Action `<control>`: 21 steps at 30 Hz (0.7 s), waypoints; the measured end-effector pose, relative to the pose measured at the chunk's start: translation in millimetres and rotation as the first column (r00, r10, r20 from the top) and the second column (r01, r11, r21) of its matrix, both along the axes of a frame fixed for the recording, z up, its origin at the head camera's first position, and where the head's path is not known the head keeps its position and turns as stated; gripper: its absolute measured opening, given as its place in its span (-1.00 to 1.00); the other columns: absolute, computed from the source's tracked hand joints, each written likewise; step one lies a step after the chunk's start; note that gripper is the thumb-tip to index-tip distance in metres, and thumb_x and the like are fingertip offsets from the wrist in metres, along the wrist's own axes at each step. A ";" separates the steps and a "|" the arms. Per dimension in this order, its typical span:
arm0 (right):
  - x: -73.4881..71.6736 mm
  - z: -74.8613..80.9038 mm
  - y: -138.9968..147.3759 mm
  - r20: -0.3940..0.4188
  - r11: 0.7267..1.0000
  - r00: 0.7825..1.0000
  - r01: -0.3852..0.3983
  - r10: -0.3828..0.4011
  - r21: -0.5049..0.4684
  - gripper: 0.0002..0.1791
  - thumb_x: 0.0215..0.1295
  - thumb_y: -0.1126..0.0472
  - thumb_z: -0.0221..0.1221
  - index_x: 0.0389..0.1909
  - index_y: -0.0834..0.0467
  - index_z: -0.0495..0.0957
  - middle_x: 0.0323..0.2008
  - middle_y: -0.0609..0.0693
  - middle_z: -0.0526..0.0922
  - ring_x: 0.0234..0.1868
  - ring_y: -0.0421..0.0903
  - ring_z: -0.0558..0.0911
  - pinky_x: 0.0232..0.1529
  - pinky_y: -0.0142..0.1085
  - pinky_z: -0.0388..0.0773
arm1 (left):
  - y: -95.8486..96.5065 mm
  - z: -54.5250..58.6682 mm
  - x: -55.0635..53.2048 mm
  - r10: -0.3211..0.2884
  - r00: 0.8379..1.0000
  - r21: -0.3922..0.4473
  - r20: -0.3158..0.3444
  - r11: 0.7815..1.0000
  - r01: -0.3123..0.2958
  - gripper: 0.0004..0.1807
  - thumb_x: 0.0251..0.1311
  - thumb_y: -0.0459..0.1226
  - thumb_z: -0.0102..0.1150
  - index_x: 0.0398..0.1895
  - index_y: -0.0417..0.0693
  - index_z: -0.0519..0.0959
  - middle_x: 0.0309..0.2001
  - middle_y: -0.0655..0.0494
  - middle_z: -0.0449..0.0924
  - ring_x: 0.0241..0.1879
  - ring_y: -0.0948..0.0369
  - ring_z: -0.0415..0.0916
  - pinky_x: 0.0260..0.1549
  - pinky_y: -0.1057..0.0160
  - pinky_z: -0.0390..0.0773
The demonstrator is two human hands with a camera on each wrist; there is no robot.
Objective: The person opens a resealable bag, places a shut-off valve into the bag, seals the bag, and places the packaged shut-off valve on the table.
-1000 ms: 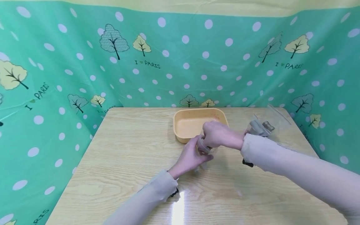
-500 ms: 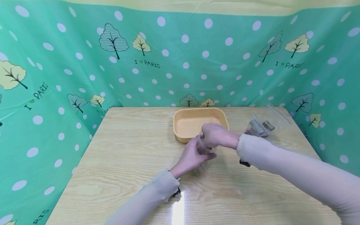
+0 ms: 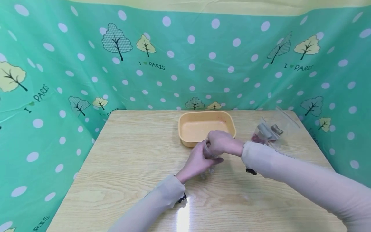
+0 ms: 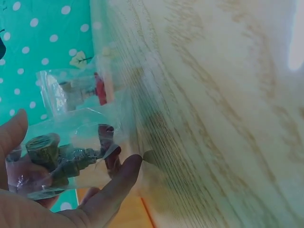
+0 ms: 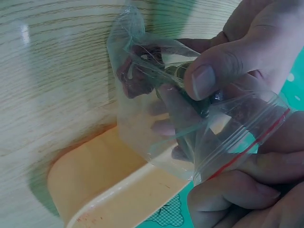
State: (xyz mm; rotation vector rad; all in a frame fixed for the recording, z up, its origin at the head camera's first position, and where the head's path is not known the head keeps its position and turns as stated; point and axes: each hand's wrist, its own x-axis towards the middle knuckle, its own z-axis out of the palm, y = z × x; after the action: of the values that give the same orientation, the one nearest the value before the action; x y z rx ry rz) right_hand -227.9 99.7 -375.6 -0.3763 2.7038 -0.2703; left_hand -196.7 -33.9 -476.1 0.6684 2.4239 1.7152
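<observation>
Between my hands is a clear zip bag (image 5: 135,118), raised over the near edge of the tan tub (image 3: 188,139). Inside it, a metal valve (image 4: 66,164) with a dark red handle (image 4: 108,142) shows through the plastic. My left hand (image 3: 197,161) holds the bag around the valve, its thumb pressed on the outside in the right wrist view. At the bag's mouth, my right hand (image 3: 221,141) has curled fingers pinching the lip beside the red zip line (image 5: 251,154). In the head view, my hands cover most of the bag.
A second zip bag (image 4: 61,95) with a red-handled valve (image 3: 263,131) lies on the table (image 3: 130,154) to the right of the tub. Polka-dot green cloth (image 3: 185,64) hangs behind and along both sides. The tub has small red marks inside.
My right hand has shifted slightly left and nearer to my left hand. Its sleeve now uncovers the red part in the second bag. My left hand has barely moved.
</observation>
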 end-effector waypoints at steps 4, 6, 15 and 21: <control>0.2 -2.3 2.0 0.001 1.000 1.000 0.001 -0.001 -0.010 -0.74 0.16 0.23 0.16 -0.66 0.02 0.33 -0.60 -0.05 0.48 -0.53 -0.10 0.44 -0.54 -0.26 0.38 | 0.4 0.7 0.5 0.023 1.000 -0.032 0.014 0.999 -0.022 -0.32 0.06 -0.11 0.65 0.26 0.09 0.55 0.06 0.29 0.63 0.08 0.28 0.56 0.21 0.16 0.51; -0.4 -4.6 2.9 -0.002 1.000 1.000 0.007 -0.007 -0.012 -0.73 0.17 0.24 0.16 -0.65 0.02 0.33 -0.60 -0.06 0.47 -0.52 -0.10 0.44 -0.53 -0.25 0.38 | 0.7 0.7 0.6 0.031 0.999 -0.045 0.013 0.999 -0.030 -0.31 0.07 -0.10 0.65 0.27 0.09 0.54 0.07 0.27 0.64 0.10 0.27 0.55 0.22 0.14 0.51; -2.4 -13.2 6.6 -0.004 1.000 1.000 0.017 -0.017 -0.024 -0.70 0.15 0.24 0.15 -0.68 0.01 0.28 -0.64 -0.09 0.38 -0.55 -0.12 0.38 -0.55 -0.24 0.30 | 1.7 0.3 -0.3 0.040 0.999 -0.084 -0.016 0.996 -0.042 -0.31 0.07 -0.09 0.64 0.29 0.09 0.56 0.09 0.28 0.64 0.14 0.24 0.53 0.25 0.12 0.47; -4.3 -16.3 7.7 0.000 1.000 1.000 0.012 -0.012 -0.022 -0.68 0.16 0.24 0.17 -0.69 0.01 0.29 -0.65 -0.11 0.37 -0.56 -0.13 0.38 -0.55 -0.25 0.29 | 1.9 0.2 -0.9 0.028 0.999 -0.088 -0.022 0.996 -0.030 -0.34 0.09 -0.08 0.64 0.27 0.11 0.57 0.08 0.30 0.65 0.12 0.24 0.53 0.23 0.13 0.47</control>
State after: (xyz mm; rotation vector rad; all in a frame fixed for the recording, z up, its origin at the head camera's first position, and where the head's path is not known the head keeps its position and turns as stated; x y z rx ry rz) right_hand -232.2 107.4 -391.9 -0.3669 2.7058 -0.3042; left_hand -197.6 -32.0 -475.9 0.6458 2.5192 1.6074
